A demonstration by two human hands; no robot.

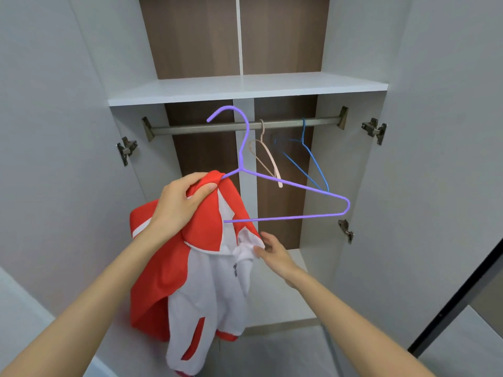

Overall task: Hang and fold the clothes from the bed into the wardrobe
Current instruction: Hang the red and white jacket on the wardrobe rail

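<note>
since the fleece jacket (206, 281) is soft, light and floppy, it droops nearest the camera with nothing stiff in it to keep a shape, its white front and red sleeve hanging slack between the two forearms. just above, the right hand (275, 254) reaches in with loosely spread fingers, its thumb tip against the white front flap; i cannot tell whether it pinches the flap or only touches it. higher and to the other side, the left hand (182, 202) grips the bunched red shoulder, fingers and thumb curled round cloth that covers one end of the purple hanger (285, 186), so this hand carries both hanger and garment. only that shoulder is dressed: the hanger's far arm and lower bar stick out bare. i judge the fleece will cling rather than slide, so the free shoulder wants lifting by the collar or shoulder seam and drawing over the bare arm, not tugging by the hem, which would only stretch it. the thin hanger looks springy and may tip under a one-sided load. its hook is raised to the height of the rail (190, 129) inside the wardrobe (329, 159) and seems held in front of it, not yet hooked on. behind, a pink hanger (268, 159) and a blue hanger (313, 159) hang bare from the rail, under a white shelf (245, 88).
</note>
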